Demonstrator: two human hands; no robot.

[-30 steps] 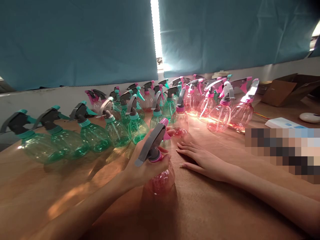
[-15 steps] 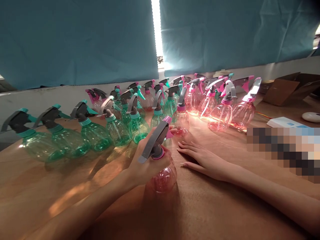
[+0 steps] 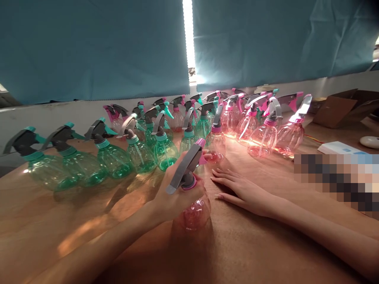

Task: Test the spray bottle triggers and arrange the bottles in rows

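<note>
A clear pink spray bottle [image 3: 195, 215] with a grey and pink trigger head stands upright on the brown table [image 3: 237, 244]. My left hand [image 3: 174, 197] is wrapped round its neck and upper body, and some of the fingers are hidden behind it. To the right of this bottle, my right hand [image 3: 237, 187] lies flat on the table, fingers stretched out and holding nothing. Just beyond both hands stands another pink spray bottle [image 3: 216, 146]. Left of it, a front row of green spray bottles [image 3: 114, 159] reaches toward the table's left side.
More pink spray bottles [image 3: 262, 140] stand behind at the right, mixed with green ones. Farther right are an open cardboard box [image 3: 334, 110], a white box [image 3: 337, 147] and a white computer mouse [image 3: 370, 142]. Blue-green curtains [image 3: 94, 51] hang behind the table.
The view has shifted very slightly. My left hand keeps its hold on the pink spray bottle, and my right hand stays flat in the same place.
</note>
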